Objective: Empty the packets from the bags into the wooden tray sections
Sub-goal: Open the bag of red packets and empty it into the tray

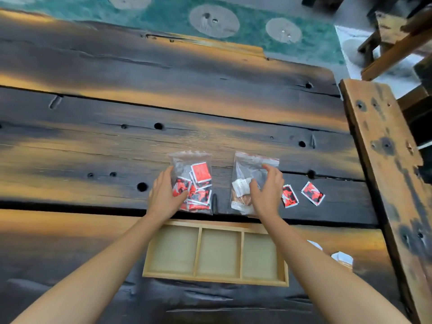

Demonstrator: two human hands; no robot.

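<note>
Dark scorched plank table (140, 108); wooden bench (383, 141) alongside right edge; teal floor (163, 12) beyond.

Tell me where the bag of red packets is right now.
In the head view, the bag of red packets lies on the table just beyond the wooden tray, under the left hand.

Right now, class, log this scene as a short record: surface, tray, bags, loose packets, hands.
surface: dark wooden table
tray: wooden tray, three sections, all empty
left bag: clear bag of red packets
right bag: clear bag of white and tan packets
loose packets: two red packets right of the bags; white packets right of the tray
left hand: on left bag
right hand: on right bag
</note>
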